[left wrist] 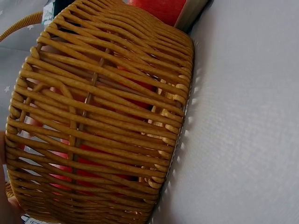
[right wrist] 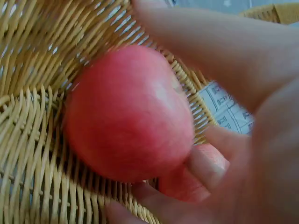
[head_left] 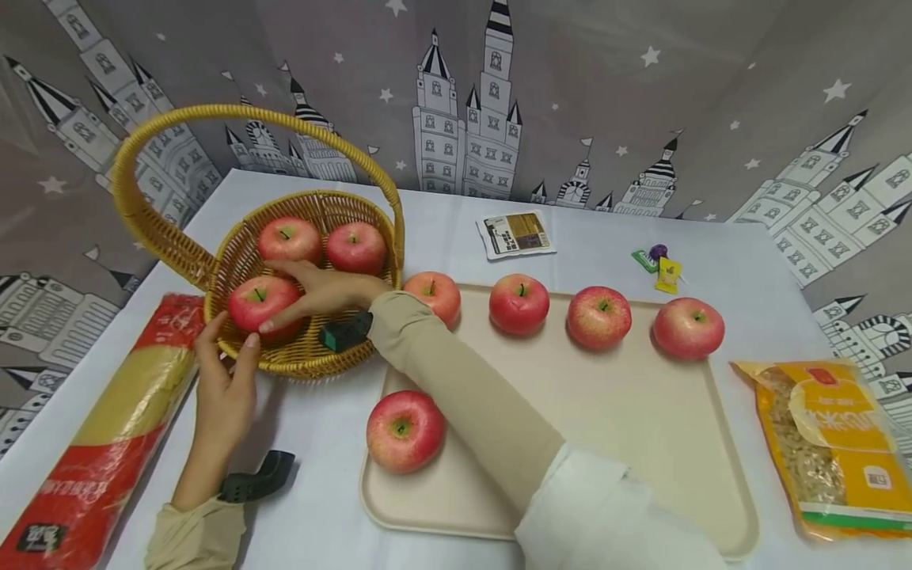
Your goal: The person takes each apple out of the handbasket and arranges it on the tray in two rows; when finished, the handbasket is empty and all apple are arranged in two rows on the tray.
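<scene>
The right hand (head_left: 326,286) holds 1 of 3 apples (head_left: 258,305) in the basket (head_left: 313,367) that the left hand (head_left: 224,396) touches.

Handle (head_left: 235,112) arching over basket (head_left: 306,369), right forearm (head_left: 473,400) crossing tray (head_left: 606,427), free room over tray's middle (apples (head_left: 519,307) along far edge)

Your head view (head_left: 321,491) is evenly lit and mostly sharp; wide-angle distortion tilts the outermost castles (head_left: 96,59). Note glare on the packet (head_left: 131,396) and a soft shadow beside your left hand (head_left: 226,396). Your left wrist view shows the basket (left wrist: 117,123) in shade. In your right wrist view, dimmer, blur softens the apple (right wrist: 128,116) and your right hand (right wrist: 275,140).
</scene>
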Action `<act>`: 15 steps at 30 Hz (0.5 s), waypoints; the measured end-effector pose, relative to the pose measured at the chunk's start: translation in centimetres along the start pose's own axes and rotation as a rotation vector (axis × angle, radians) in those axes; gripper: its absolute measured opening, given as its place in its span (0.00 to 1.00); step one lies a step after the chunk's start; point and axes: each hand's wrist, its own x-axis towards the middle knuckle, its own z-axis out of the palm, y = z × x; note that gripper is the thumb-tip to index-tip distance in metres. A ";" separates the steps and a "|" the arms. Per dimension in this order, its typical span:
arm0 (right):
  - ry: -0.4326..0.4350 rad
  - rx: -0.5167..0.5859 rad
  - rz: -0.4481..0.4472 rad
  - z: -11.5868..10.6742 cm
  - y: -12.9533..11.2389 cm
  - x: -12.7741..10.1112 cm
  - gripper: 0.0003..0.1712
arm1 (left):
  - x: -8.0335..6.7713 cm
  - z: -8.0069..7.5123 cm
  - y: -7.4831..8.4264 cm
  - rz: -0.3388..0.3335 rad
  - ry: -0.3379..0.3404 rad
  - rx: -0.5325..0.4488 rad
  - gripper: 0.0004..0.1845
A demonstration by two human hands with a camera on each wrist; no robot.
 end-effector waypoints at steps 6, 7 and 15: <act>-0.135 -0.014 -0.092 -0.1 0.1 -0.5 0.54 | 0.2 0.3 0.0 0.011 -0.008 -0.010 0.30; -0.142 -0.009 -0.104 -0.2 0.1 -0.7 0.54 | 0.2 0.4 -0.1 0.012 -0.010 -0.011 0.30; -0.106 0.003 -0.180 -2.8 -1.4 -5.6 0.42 | 0.1 0.3 -0.1 0.009 0.018 -0.015 0.29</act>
